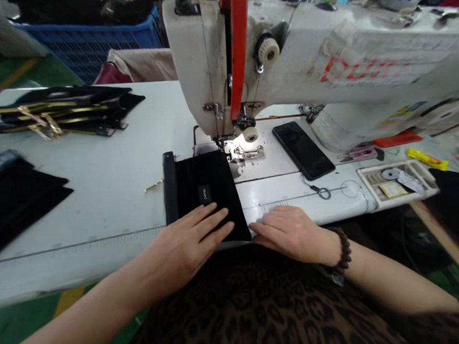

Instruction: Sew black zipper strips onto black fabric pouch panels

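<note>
A black fabric piece point(214, 173) with a small dark label point(205, 194) lies flat on the white sewing table, its upper edge at the lit presser foot of the sewing machine point(247, 151). Along its left side runs a thick black band point(170, 188) with a gold zipper pull sticking out. My left hand point(194, 240) rests on the lower part of the fabric, fingers stretched out. Beside the fabric's lower right corner is my right hand point(286, 230), its fingers bent together; whatever they may pinch is hidden.
Black pieces with gold zippers point(60, 111) are stacked at the back left, more black fabric point(19, 198) at the left edge. Right of the needle lie a phone point(304, 150), pink snips point(361, 152) and a small parts tray point(399, 183).
</note>
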### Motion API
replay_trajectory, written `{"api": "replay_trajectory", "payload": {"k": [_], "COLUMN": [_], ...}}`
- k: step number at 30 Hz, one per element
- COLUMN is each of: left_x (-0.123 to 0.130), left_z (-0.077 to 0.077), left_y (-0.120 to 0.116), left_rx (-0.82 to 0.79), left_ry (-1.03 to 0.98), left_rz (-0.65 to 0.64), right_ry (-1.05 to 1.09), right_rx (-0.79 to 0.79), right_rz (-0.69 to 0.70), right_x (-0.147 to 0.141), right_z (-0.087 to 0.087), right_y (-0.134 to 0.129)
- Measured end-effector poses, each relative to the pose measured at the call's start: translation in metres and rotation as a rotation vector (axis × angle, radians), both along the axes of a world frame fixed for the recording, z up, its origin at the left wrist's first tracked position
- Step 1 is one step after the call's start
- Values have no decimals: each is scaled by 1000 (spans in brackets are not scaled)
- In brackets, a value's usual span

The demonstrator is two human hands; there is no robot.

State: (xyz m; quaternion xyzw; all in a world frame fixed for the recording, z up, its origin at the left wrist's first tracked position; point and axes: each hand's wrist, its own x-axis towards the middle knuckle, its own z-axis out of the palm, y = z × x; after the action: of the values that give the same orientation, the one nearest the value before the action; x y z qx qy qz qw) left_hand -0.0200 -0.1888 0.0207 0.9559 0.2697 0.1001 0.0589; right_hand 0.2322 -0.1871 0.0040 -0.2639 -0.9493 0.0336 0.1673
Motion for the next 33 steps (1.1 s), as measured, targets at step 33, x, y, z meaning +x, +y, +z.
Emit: {"api": "replay_trajectory", "payload": {"k": [33], "left_x": [9], "left_z": [30], "left_y": [-3], "left_rx": [51], "left_ry": [-148], "left_rz": [161], "right_ry": [971], "right_rx": [-1537], "right_rz": [-388], "right_x": [-46], "right_z": [6], "right_y": [-6]}}
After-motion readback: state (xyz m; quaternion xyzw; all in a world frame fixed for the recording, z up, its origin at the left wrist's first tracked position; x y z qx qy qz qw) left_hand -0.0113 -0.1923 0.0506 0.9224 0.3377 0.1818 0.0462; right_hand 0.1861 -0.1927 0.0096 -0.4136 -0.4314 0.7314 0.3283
